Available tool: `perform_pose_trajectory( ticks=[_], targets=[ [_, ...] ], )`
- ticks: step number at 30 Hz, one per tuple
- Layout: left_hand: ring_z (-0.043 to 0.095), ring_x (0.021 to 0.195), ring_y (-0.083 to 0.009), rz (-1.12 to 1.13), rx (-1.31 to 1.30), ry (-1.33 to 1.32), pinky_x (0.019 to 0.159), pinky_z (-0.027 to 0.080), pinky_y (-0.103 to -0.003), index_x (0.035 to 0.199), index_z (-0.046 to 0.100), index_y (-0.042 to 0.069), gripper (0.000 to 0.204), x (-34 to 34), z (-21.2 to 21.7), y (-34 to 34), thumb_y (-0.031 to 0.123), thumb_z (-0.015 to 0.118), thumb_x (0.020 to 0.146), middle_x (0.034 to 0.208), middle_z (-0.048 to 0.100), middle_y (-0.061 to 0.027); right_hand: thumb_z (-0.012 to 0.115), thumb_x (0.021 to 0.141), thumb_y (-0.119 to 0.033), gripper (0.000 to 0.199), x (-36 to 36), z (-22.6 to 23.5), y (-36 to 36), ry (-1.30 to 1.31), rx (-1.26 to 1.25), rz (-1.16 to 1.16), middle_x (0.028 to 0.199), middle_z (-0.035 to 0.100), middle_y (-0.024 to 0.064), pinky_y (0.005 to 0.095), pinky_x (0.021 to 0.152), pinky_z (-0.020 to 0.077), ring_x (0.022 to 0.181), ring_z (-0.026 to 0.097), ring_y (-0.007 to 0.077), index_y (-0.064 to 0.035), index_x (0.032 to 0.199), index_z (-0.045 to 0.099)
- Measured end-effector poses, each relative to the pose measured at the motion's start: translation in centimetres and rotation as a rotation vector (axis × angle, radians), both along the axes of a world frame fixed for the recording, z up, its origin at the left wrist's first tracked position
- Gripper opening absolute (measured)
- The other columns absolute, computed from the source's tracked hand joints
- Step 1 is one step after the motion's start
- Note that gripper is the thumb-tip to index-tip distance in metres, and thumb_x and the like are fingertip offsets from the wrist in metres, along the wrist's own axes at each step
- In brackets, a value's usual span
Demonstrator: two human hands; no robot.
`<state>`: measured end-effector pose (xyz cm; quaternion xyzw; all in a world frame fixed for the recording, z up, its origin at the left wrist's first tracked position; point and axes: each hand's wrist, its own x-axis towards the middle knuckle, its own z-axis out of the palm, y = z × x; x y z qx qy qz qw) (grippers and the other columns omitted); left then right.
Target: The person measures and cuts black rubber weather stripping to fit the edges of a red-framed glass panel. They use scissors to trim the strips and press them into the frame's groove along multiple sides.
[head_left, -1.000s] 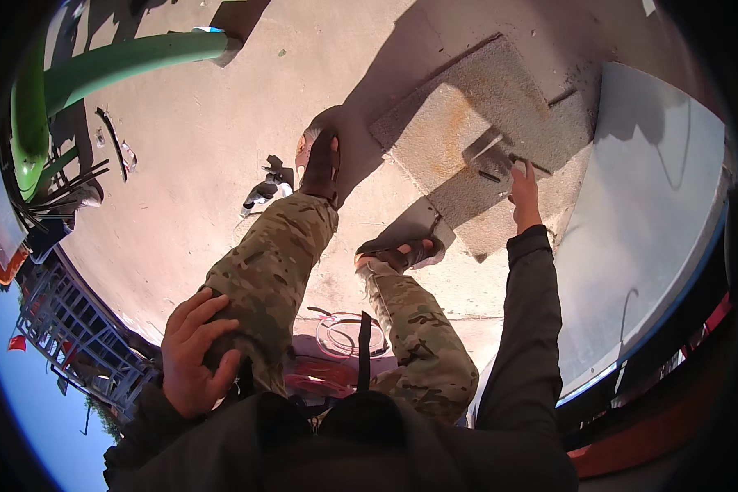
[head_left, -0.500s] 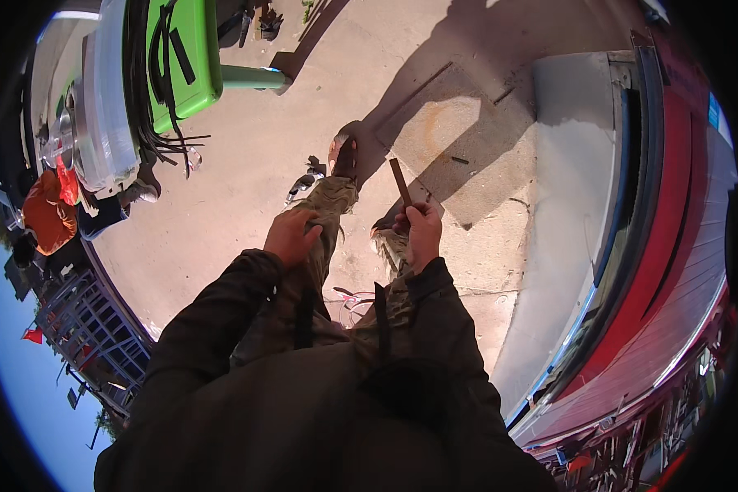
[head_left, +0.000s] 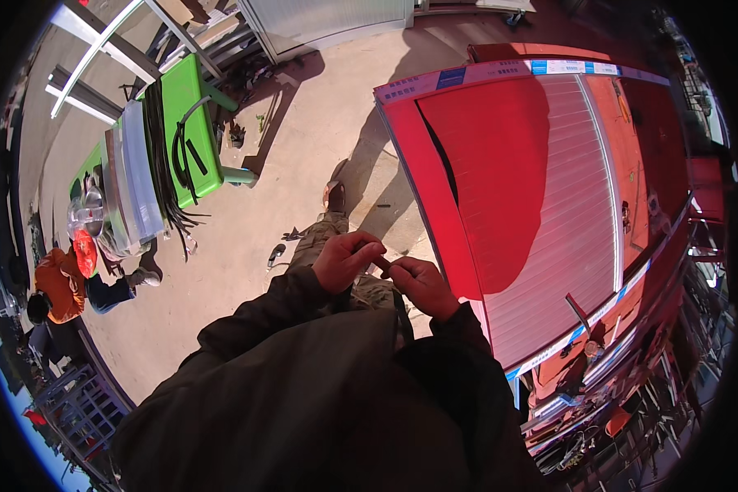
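Observation:
My left hand and my right hand are close together in front of my body. Between them a short, flat brown strip shows, with its ends covered by my fingers. My right hand pinches the strip at one side, thumb laid along it. The left hand's curled fingers close on its other end. To the right of my right hand stands a large red-and-white panel, its edge running down beside my wrist.
At the left a green table carries black strips and clear plastic lengths. A person in orange is low beside it. Small dark items lie on the floor near my foot. Metal lengths are heaped at the lower right.
My left hand has left my thigh and come to the strip, which my right hand held alone before. My view has shifted, showing more of the red panel and green table.

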<state>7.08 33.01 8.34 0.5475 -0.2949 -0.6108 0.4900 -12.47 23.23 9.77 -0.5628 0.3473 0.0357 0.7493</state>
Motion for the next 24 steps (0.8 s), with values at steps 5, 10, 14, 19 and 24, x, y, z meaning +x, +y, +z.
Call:
perform_pose_trajectory(
  ticks=[5,10,14,19,24],
  targets=[
    [0.063,0.082,-0.0111,-0.116,-0.073,0.067,0.077,0.051,-0.028,0.121,0.061,-0.002,0.029,0.5,2.4,-6.5,0.019,0.061,0.099,0.088,0.067,-0.0053,0.054,0.103,-0.029,0.032,0.9,2.2,-5.6,0.024,0.036,-0.008,0.083,0.061,0.0024,0.0291,0.07,0.0456,0.078,0.055,0.0111,0.0011,0.106,0.064],
    [0.056,0.101,-0.0166,0.525,0.162,-0.121,0.08,0.05,-0.031,0.142,0.041,-0.002,0.066,0.4,-7.6,-12.3,0.022,0.074,0.09,0.116,0.057,-0.0114,0.054,0.102,-0.039,0.039,-0.4,1.8,-15.9,0.388,-0.28,0.156,0.07,0.057,0.0081,0.0339,0.064,0.0451,0.068,0.057,0.0182,-0.0028,0.097,0.067],
    [0.057,0.114,-0.023,0.579,0.3,0.08,0.091,0.055,-0.036,0.144,0.028,-0.002,0.081,1.3,-10.8,-16.3,0.017,0.078,0.085,0.132,0.05,-0.018,0.05,0.1,-0.05,0.048,2.5,0.9,-23.8,0.621,-0.524,0.481,0.072,0.062,0.0098,0.0392,0.063,0.0471,0.069,0.061,0.0306,-0.0069,0.096,0.07],
    [0.065,0.106,-0.0231,0.599,0.247,0.18,0.088,0.058,-0.035,0.138,0.028,-0.001,0.076,0.9,-10.0,-19.9,0.006,0.079,0.082,0.123,0.056,-0.0147,0.054,0.097,-0.049,0.048,6.7,-1.9,-29.0,0.501,-0.617,0.811,0.075,0.065,0.0135,0.0454,0.067,0.0498,0.073,0.064,0.0338,-0.0049,0.087,0.07],
    [0.062,0.104,-0.0163,0.726,0.188,0.223,0.091,0.052,-0.032,0.129,0.041,0.002,0.063,-0.4,-9.3,-20.8,0.008,0.081,0.081,0.116,0.061,-0.0091,0.056,0.096,-0.046,0.049,9.5,-2.7,-31.6,0.458,-0.579,0.995,0.072,0.064,0.0139,0.0463,0.067,0.0494,0.071,0.063,0.0342,-0.0032,0.079,0.07]
  ],
)
